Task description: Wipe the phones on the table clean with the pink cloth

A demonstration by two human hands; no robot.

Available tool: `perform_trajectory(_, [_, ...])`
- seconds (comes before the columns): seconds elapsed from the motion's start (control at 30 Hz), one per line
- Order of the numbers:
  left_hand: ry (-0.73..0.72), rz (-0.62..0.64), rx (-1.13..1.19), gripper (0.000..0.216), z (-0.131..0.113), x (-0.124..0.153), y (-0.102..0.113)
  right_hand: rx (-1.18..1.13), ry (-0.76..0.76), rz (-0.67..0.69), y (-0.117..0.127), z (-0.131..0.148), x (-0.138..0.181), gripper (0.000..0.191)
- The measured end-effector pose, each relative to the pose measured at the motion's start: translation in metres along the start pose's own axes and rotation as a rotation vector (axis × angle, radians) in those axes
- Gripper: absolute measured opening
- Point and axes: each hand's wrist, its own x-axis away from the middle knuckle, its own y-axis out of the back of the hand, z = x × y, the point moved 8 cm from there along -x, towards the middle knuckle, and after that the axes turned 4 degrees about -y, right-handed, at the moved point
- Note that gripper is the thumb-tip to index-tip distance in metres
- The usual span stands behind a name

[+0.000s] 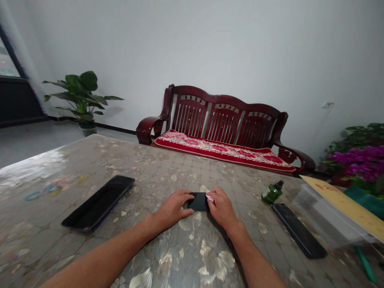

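A small black phone [198,202] lies flat on the patterned table [192,256] in front of me. My left hand [173,208] rests on its left end, fingers curled over the edge and holding it down. My right hand [221,207] sits at its right end, fingers pinched on a small pink-white cloth [210,197] pressed against the phone. Both forearms reach in from the bottom of the view.
A larger black tablet [99,203] lies to the left, another black phone [298,229] to the right beside a small green bottle [272,193]. Coloured rubber bands [49,189] lie far left. A clear plastic box [333,218] stands at the right. A wooden bench [222,128] is behind the table.
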Motion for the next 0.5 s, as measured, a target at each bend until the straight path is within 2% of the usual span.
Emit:
perform_trajectory(0.17, [-0.008,0.004,-0.012,0.042,0.0003,0.0005,-0.0006,-0.02,-0.018,-0.017,0.0019,-0.0016,0.0,0.025])
perform_trajectory(0.33, [-0.01,0.013,-0.017,0.043,-0.0018,-0.0002,0.0002,-0.049,0.035,0.009,0.0017,0.0032,0.0013,0.023])
perform_trajectory(0.5, [-0.022,0.01,-0.007,0.043,-0.002,0.0,0.0005,0.027,0.021,-0.022,0.0044,-0.0038,-0.0016,0.026])
